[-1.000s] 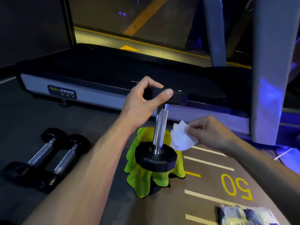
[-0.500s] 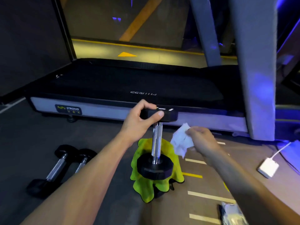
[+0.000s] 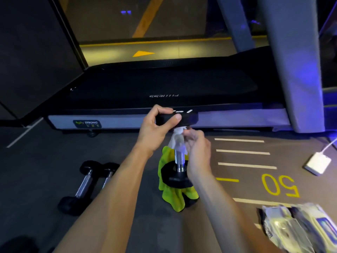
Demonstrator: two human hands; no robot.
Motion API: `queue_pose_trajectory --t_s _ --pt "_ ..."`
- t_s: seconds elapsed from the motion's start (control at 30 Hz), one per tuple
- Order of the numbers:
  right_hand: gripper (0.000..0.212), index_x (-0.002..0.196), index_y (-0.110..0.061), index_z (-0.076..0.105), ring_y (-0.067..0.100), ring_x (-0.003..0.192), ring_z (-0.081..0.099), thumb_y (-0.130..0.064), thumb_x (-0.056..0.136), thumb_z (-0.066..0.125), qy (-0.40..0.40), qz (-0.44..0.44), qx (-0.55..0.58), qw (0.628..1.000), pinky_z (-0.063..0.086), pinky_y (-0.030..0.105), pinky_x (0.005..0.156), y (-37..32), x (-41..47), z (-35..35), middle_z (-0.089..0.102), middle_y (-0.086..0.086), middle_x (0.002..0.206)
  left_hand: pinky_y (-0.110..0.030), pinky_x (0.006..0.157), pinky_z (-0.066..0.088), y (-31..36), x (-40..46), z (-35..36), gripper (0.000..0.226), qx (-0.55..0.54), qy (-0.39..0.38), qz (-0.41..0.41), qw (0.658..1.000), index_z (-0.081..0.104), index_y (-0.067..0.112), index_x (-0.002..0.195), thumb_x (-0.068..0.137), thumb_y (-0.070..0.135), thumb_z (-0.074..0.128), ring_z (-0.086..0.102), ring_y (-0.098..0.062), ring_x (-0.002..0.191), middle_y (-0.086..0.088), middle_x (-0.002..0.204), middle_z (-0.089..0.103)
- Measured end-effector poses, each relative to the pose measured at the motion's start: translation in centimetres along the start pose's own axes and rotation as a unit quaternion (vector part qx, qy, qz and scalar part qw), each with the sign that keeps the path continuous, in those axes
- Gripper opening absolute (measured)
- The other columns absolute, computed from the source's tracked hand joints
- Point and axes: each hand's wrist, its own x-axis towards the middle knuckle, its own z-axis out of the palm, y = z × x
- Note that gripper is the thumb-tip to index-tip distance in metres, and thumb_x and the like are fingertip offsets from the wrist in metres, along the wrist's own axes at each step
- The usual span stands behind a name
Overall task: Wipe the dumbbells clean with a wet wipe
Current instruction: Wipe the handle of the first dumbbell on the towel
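A black dumbbell (image 3: 179, 157) with a chrome handle stands upright on a yellow-green cloth (image 3: 173, 196) on the floor. My left hand (image 3: 155, 132) grips its top head, thumb along the front edge. My right hand (image 3: 196, 148) holds a white wet wipe (image 3: 176, 141) wrapped against the upper part of the handle, just under the top head. The lower handle and bottom head stay visible. Two more black dumbbells (image 3: 89, 181) lie side by side on the floor to the left.
A treadmill (image 3: 164, 88) runs across the back, its grey upright (image 3: 295, 70) at the right. Wet wipe packs (image 3: 295, 227) lie at the lower right, and a white charger (image 3: 318, 163) with a cable sits at the right. The floor carries white lines and a yellow "50".
My right hand has moved left and brought the wipe from beside the dumbbell onto the top of its handle. My left hand keeps its hold on the top head. The camera has tilted.
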Motion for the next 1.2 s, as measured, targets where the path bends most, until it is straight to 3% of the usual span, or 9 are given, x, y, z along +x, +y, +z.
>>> queue_pose_trajectory --t_s 0.3,0.57,0.67,0.73,0.8,0.9,1.03,1.13,1.2 --pt "0.015 0.099 -0.017 0.072 0.011 0.096 0.074 -0.005 0.089 0.072 0.053 -0.163 -0.101 0.98 0.059 0.034 0.091 3.5 0.4 1.7 0.078 -0.001 0.099 -0.015 0.079 0.051 0.1 -0.3 -1.1 0.026 0.039 0.015 0.004 0.999 0.067 0.009 0.106 0.092 0.027 0.079 0.067 0.005 0.084 0.015 0.095 0.072" --pt "0.024 0.098 -0.021 0.061 -0.004 0.083 0.065 -0.02 0.085 0.081 0.082 -0.181 -0.163 0.966 0.047 0.014 0.071 4.2 2.5 1.2 0.069 -0.012 0.09 -0.018 0.092 0.05 0.3 -0.1 0.1 0.023 0.058 0.002 0.032 0.998 0.068 0.009 0.105 0.091 0.023 0.079 0.065 0.001 0.101 0.009 0.106 0.071" --pt "0.012 0.101 -0.021 0.062 0.005 0.075 0.063 -0.03 0.095 0.066 0.039 -0.162 -0.216 0.962 0.046 0.029 0.068 4.2 2.7 1.0 0.067 -0.009 0.081 -0.015 0.087 0.048 0.5 0.1 0.8 0.02 0.068 -0.002 0.044 0.997 0.068 0.011 0.103 0.091 0.023 0.08 0.065 0.004 0.097 0.01 0.104 0.071" --pt "0.016 0.107 -0.023 0.06 0.02 0.078 0.069 -0.032 0.094 0.058 -0.004 -0.149 -0.194 0.97 0.054 0.037 0.069 3.8 3.2 1.1 0.068 -0.007 0.082 -0.012 0.084 0.047 0.6 0.1 1.3 0.021 0.069 -0.008 0.043 0.997 0.068 0.009 0.104 0.091 0.02 0.08 0.064 0.007 0.093 0.01 0.103 0.07" --pt "0.027 0.117 -0.024 0.059 0.017 0.087 0.071 -0.032 0.091 0.056 -0.052 -0.14 -0.153 0.977 0.058 0.034 0.075 3.3 3.9 0.6 0.071 -0.007 0.09 -0.011 0.084 0.047 0.6 0.1 1.7 0.022 0.073 -0.013 0.049 0.996 0.067 0.006 0.104 0.091 0.019 0.079 0.064 0.008 0.092 0.009 0.103 0.07" --pt "0.011 0.1 -0.011 0.065 0.003 0.075 0.066 -0.011 0.093 0.056 -0.148 -0.123 -0.163 0.968 0.052 0.023 0.069 2.2 5.3 -0.6 0.07 -0.006 0.08 -0.011 0.085 0.046 0.7 0.2 1.9 0.019 0.07 -0.007 0.046 0.996 0.067 0.01 0.103 0.092 0.021 0.079 0.064 0.007 0.095 0.01 0.104 0.07" --pt "0.008 0.088 -0.015 0.072 0.01 0.081 0.069 -0.009 0.089 0.068 -0.212 -0.053 -0.152 0.964 0.053 0.031 0.076 1.3 7.1 -0.8 0.074 -0.003 0.08 -0.009 0.083 0.046 0.8 0.3 2.1 0.017 0.066 -0.006 0.04 0.997 0.066 0.01 0.103 0.092 0.018 0.078 0.064 0.009 0.094 0.01 0.103 0.07" --pt "0.015 0.076 -0.011 0.068 0.006 0.063 0.065 -0.009 0.091 0.067 -0.161 -0.07 -0.162 0.971 0.054 0.029 0.064 1.7 6.4 -0.1 0.071 -0.001 0.066 -0.009 0.084 0.045 1.0 0.2 2.4 0.018 0.078 -0.009 0.046 0.996 0.066 0.011 0.103 0.092 0.02 0.078 0.064 0.006 0.097 0.011 0.103 0.069" --pt "0.009 0.088 -0.012 0.064 0.014 0.064 0.063 -0.02 0.092 0.062 -0.077 -0.125 -0.262 0.954 0.053 0.034 0.063 2.7 5.2 0.5 0.072 0.006 0.073 -0.009 0.083 0.046 1.0 0.2 2.6 0.019 0.08 -0.007 0.046 0.996 0.066 0.007 0.104 0.093 0.018 0.077 0.064 0.008 0.096 0.01 0.104 0.069"
